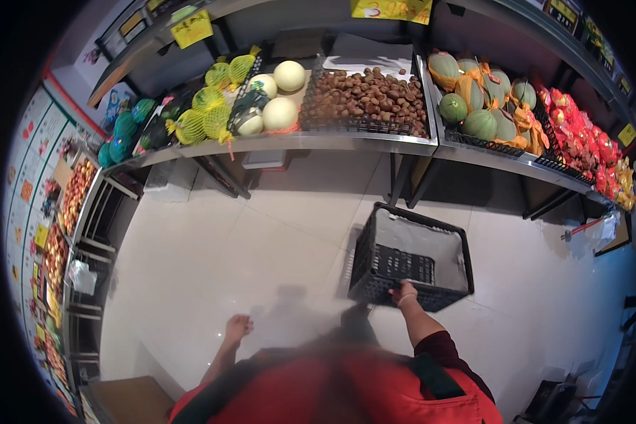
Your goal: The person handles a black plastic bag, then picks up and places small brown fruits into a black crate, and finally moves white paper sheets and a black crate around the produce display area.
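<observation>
My right hand (404, 294) grips the near rim of a black plastic crate (368, 275), which sits tilted in the view over the tiled floor. Grey sheet lining (448, 249) covers part of the crate's inside, and its slotted black bottom shows beside it. Away to the left, my left hand (239, 327) hangs over the floor with its fingers loosely curled and touches nothing. Whether the crate rests on the floor or is lifted, I cannot tell.
Ahead runs a metal-edged display shelf (318, 142) with chestnuts (373, 98), pale melons (280, 114), netted green melons (479, 124) and red-wrapped fruit (577, 132). Fruit racks (85, 212) line the left. A brown board (132, 400) lies at lower left. Black crates (548, 397) stand at lower right.
</observation>
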